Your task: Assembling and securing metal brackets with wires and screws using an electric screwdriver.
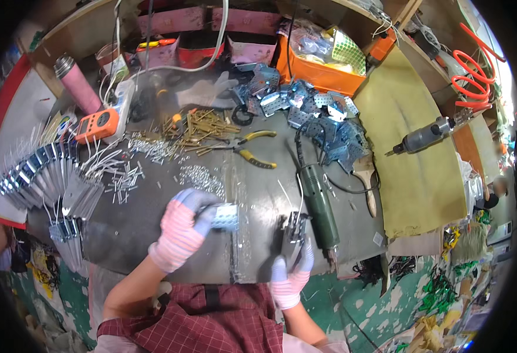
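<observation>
My left hand [182, 228], in a pink-and-white striped glove with lilac fingers, pinches a small bluish metal plate with holes [226, 217] just above the bench. Similarly gloved, my right hand [291, 279] grips the lower end of a dark metal part with thin wires [294, 230] near the bench's front edge. A dark green electric screwdriver [319, 203] lies right beside that part. Beyond my left hand is a small heap of shiny fasteners [202, 179]. Pliers with yellow handles [251, 148] rest further back, jaws toward the left.
Blue perforated plates [340, 141] are piled at the back right, by an orange bin [323, 73]. Finished-looking metal parts with wires [41, 173] stand in rows at left, near an orange multimeter [98, 125] and pink flask [79, 87]. A brush [365, 182] and pneumatic driver [423, 138] lie right.
</observation>
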The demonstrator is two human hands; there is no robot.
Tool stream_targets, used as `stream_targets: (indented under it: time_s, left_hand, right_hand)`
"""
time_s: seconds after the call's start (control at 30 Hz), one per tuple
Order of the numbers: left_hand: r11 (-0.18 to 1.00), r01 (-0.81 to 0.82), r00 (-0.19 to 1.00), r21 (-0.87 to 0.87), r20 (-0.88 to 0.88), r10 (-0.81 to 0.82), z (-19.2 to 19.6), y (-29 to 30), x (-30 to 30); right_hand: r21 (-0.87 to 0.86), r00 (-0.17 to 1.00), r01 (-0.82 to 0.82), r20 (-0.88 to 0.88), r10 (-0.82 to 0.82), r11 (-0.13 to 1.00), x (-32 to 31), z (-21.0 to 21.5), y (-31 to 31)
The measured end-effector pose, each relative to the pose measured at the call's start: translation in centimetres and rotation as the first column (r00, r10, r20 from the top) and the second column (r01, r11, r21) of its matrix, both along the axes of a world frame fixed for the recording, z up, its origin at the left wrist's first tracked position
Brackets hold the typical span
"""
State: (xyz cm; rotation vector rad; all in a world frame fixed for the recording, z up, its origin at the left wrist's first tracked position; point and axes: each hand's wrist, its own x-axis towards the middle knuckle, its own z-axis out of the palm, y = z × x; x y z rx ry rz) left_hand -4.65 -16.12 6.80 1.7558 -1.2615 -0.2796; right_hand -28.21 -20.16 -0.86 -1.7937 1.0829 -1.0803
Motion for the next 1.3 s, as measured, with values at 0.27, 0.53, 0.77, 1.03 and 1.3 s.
stream_targets:
  time_s: [0.27,0.53,0.77,1.03,1.3]
  left_hand:
    - [0.966,-0.172,0.905,0.193,0.418,0.078,-1.2,10.4,1.3]
    - [0.988,-0.121,0.799,0.092,-0.582,0.152,-2.2,8.3,-0.5]
    - [0.982,-0.165,0.898,-0.095,-0.427,0.110,-3.0,7.5,-2.1]
    - [0.915,-0.149,0.962,-0.375,0.161,0.223,-4.2,7.6,-1.0]
    - [0.916,-0.286,0.956,-0.282,-0.155,0.251,-6.1,7.2,-2.3]
  right_hand:
    - [0.308,0.935,-0.240,0.330,0.133,0.920,1.3,4.1,1.9]
    - [0.550,0.783,-0.532,0.609,0.127,0.644,3.9,4.4,3.1]
    - [0.530,0.692,-0.662,0.704,0.161,0.529,5.1,4.8,4.3]
    - [0.438,0.771,-0.618,0.500,0.394,0.653,5.1,3.6,4.6]
    - [0.400,0.790,-0.604,0.414,0.452,0.689,5.1,4.8,4.6]
